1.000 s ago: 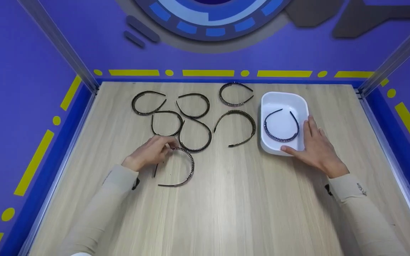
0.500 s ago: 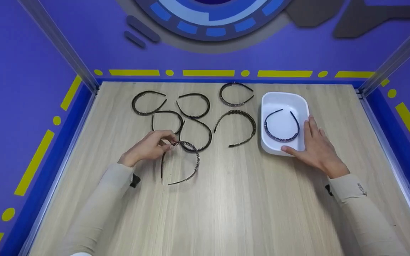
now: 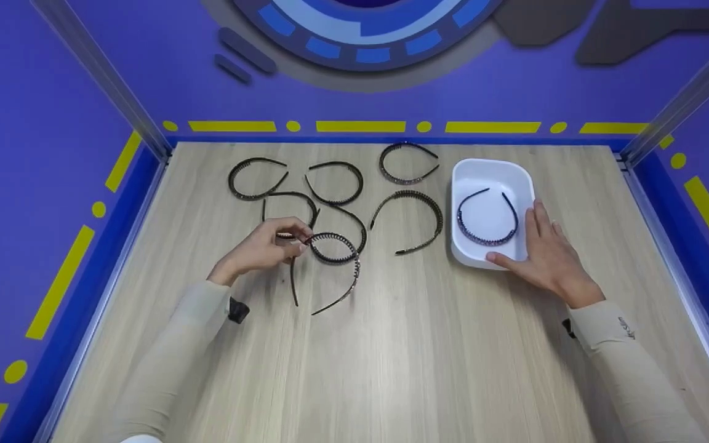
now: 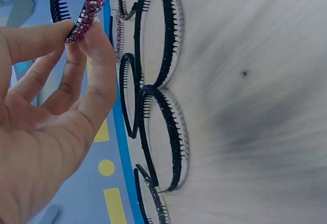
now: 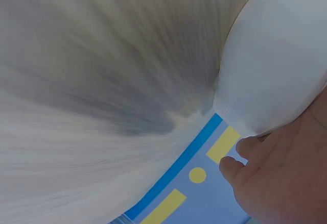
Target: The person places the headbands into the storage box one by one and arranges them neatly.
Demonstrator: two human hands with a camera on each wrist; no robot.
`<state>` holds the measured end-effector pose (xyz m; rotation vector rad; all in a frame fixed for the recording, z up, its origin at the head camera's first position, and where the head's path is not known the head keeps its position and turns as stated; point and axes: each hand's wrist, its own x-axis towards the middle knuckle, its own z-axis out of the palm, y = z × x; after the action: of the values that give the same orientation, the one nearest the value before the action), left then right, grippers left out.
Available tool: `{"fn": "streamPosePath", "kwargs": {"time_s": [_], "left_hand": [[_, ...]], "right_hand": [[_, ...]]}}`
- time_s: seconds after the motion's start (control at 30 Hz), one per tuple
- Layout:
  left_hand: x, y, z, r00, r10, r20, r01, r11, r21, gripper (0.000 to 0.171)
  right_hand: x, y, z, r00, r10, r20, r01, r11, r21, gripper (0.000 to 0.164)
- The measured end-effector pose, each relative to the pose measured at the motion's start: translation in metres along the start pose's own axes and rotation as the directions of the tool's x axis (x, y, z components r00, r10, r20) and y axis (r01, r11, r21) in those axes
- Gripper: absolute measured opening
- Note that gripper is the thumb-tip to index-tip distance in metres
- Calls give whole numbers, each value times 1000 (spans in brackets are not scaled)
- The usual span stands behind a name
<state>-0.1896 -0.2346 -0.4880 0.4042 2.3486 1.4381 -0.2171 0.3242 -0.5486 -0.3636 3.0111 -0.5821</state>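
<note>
Worktop [image 3: 428, 357] carries everything I'm tracking. White tub [image 3: 493, 172] sits near its far right corner, one headband [image 3: 487, 242] lying inside. My right hand [image 3: 549, 255] rests against the tub's right side, fingers extended and not curled round it, thumb on the near rim. My left hand [image 3: 262, 247] pinches the held headband [image 3: 357, 266], thumb and index finger together, raised left of the worktop's middle, tips hanging toward the near edge. Six loose headbands [image 3: 437, 216] lie toward the far edge, from the left corner across to the tub.

Handling, my guess: light, stiff, springy plastic; could snap if the tips get spread hard. Teeth may snag a neighbour. The pink stones [image 4: 88, 20] under my fingers look grippy but may shed; best hold is a pinch on the wide top of the arch, thin tips left free.

Versus the earlier head frames: held headband is shifted right and toward the far edge, now overlapping the loose one behind it; left hand goes with it. Tub, right hand and loose headbands unchanged.
</note>
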Motion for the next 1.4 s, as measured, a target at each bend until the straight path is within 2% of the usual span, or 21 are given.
{"fn": "streamPosePath", "kwargs": {"time_s": [0.37, 0.73, 0.97, 1.2, 1.4], "left_hand": [[12, 20, 4, 998, 65, 2, -65, 998, 9, 33], [32, 46, 13, 995, 95, -28, -95, 995, 13, 33], [48, 59, 18, 995, 88, -52, -88, 996, 5, 32], [63, 71, 25, 996, 71, -49, -72, 997, -29, 32], [78, 80, 32, 995, 80, -53, -80, 997, 2, 32]], "right_hand": [[1, -2, -2, 1000, 5, 2, -5, 1000, -15, 134], [2, -1, -4, 1000, -3, -18, 3, 1000, -15, 133], [2, -1, -2, 1000, -7, -29, 6, 999, -32, 132], [1, 0, 0, 999, -14, -38, 13, 999, -29, 133], [-3, 4, -1, 998, -28, -55, 25, 999, -45, 132]]}}
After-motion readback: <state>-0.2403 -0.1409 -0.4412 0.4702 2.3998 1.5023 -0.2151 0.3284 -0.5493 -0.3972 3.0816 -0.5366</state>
